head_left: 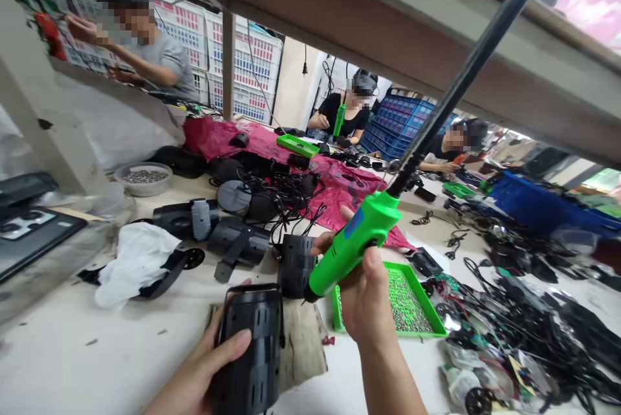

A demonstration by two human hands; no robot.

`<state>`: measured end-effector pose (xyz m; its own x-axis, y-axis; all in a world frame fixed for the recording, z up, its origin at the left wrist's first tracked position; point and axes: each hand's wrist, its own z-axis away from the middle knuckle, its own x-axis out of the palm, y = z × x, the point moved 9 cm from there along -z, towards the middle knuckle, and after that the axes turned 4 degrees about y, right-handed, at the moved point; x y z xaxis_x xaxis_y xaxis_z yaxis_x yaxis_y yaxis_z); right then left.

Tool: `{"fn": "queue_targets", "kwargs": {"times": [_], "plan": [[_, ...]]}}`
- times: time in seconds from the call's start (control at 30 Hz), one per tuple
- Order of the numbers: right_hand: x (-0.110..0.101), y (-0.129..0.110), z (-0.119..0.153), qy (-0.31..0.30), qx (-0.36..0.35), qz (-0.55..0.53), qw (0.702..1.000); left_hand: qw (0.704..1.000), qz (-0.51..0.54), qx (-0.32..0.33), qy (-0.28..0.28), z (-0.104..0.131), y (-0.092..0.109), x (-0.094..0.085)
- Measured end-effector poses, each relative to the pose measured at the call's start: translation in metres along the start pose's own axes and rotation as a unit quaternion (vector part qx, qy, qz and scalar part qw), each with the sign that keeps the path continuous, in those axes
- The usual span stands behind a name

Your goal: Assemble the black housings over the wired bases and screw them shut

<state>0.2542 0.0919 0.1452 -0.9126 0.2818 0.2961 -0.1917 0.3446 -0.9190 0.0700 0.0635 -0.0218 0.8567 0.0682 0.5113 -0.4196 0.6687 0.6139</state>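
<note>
A black slotted housing (250, 353) stands in my left hand (213, 363), the thumb lying across its front. My right hand (363, 286) grips a bright green electric screwdriver (352, 244), which slants down to the left and hangs from a dark pole or cord. Its tip is above and to the right of the held housing, apart from it. Behind the tip is another black housing (297, 266). A green tray (439, 331) of small screws sits partly behind my right wrist. Beneath the held housing lies a worn cloth-like pad (303, 344).
More black housings (240, 240), white tissue (138, 260) and a bowl of screws (144, 180) are at the left. Cables and parts (524, 324) crowd the right. Pink plastic (213, 137) lies behind. A shelf beam (388, 21) crosses overhead. Several people work beyond.
</note>
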Motion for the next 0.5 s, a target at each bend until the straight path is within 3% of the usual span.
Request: {"fn": "queue_targets", "kwargs": {"times": [0.17,0.4,0.5], "plan": [[0.009,-0.004,-0.007,0.037,-0.004,-0.074,0.997,1.0,-0.015,-0.001,-0.016,0.003,0.001,0.004],[-0.004,-0.01,0.024,-0.005,-0.071,0.075,0.995,0.997,0.0,0.06,-0.052,0.005,0.012,0.011],[-0.006,-0.014,0.033,0.032,-0.072,0.016,0.997,0.998,-0.015,0.06,-0.033,0.004,0.011,0.013]]}}
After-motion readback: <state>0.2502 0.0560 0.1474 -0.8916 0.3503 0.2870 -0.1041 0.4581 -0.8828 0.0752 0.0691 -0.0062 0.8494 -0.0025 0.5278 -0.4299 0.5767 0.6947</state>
